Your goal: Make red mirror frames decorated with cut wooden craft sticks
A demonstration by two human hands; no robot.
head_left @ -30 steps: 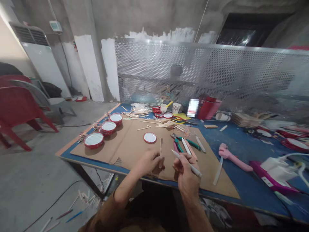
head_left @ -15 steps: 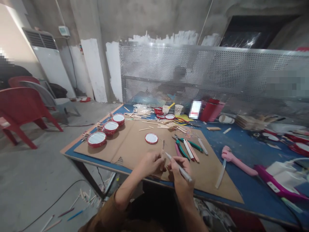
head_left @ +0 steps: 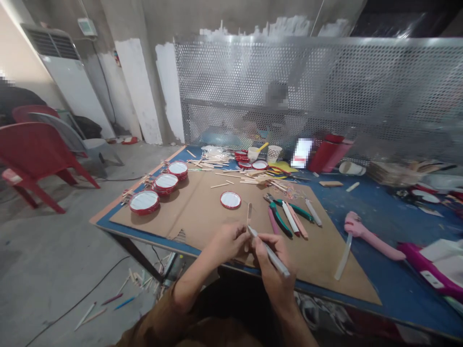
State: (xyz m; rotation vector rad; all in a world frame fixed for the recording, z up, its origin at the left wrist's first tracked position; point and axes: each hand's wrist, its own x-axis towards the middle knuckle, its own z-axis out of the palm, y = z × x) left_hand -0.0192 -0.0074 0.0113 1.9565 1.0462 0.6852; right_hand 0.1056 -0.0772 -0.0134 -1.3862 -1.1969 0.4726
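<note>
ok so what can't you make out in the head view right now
All in the head view:
Middle of the flat pale wooden stick: hidden by the left hand.
Tip of the light-grey pen-shaped tool: too small and blurred to tell whether it touches the stick.
Far end of the purple plastic power strip: cut off by the right edge.
Bright rectangular phone's display: pixelated.
Details behind the grey perforated metal screen: obscured by its mesh.

The flat wooden stick (head_left: pixel 249 212) is pale and narrow, held with its rounded far end exposed. The grey pen (head_left: pixel 274 259) slants from the right, tip at the stick.
</note>
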